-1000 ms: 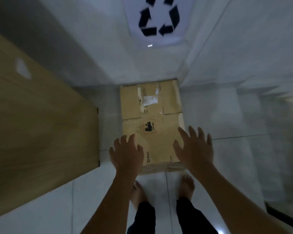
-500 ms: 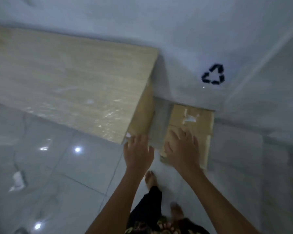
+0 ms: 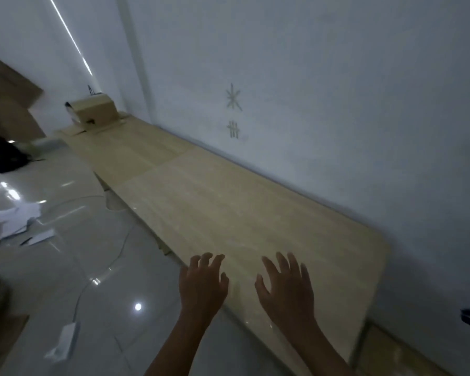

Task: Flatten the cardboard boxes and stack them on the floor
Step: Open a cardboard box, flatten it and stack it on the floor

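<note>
Now, fig. key, head view:
Left hand [image 3: 202, 286]: empty, fingers spread & slightly curled, palm down, over the near edge of the table [image 3: 228, 213].
Right hand [image 3: 285, 290]: empty too, fingers splayed wide, just beside the left, above the tabletop; contact w/ surface can't be told.
Box [image 3: 95, 111]: still upright, not flattened, at the far end of the table, well ahead of both hands & off to the left.
Nearer hand: left, slightly (judgement).
Long axis: table runs away from the hands along the wall [image 3: 337, 104], straight toward the box.
Coming move: prob. a walk along the table, since the box looks out of arm's reach.
Writing: none readable; faint star & tally marks on wall; dark mark bottom right, cut off.
</note>
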A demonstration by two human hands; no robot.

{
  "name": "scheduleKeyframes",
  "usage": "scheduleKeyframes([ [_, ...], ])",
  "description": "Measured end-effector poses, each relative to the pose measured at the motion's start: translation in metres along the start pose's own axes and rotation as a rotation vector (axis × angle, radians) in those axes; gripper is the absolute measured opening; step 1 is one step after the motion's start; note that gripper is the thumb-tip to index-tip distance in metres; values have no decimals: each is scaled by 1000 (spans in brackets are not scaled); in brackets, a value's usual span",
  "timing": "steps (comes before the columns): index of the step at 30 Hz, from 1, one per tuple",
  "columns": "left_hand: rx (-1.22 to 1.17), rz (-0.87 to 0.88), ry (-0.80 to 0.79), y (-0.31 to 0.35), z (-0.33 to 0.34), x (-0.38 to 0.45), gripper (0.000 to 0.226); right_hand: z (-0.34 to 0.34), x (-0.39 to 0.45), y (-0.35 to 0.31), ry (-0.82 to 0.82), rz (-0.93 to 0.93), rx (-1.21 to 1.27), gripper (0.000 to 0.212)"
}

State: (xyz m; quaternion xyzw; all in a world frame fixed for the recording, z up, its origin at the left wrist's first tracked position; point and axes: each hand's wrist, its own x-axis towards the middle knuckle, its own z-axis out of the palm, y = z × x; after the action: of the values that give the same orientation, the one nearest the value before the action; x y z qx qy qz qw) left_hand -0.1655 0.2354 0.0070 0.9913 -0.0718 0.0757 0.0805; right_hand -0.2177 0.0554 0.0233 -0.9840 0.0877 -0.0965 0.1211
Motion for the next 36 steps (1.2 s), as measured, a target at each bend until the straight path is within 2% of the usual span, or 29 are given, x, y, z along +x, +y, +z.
scheduleKeyframes([
  [3, 38, -33, -52, -72, -10, 68, 50, 20, 77, -81, 6, -29, -14, 48],
  [9, -61, -45, 27, -190, -37, 191, 55, 39, 205, -213, 53, -106, 14, 50],
  [16, -146, -51, 128, -318, -61, 350, 52, 76, 359, -332, 76, -198, 113, 50],
  [23, -13, -155, 124, -462, -67, 491, 51, 155, 519, -461, -27, -270, 151, 49],
  [28, 68, -282, 98, -581, -51, 572, 49, 220, 618, -577, -112, -342, 70, 52],
  [36, 85, -311, 101, -784, -50, 715, 51, 316, 746, -774, -112, -363, 4, 46],
])
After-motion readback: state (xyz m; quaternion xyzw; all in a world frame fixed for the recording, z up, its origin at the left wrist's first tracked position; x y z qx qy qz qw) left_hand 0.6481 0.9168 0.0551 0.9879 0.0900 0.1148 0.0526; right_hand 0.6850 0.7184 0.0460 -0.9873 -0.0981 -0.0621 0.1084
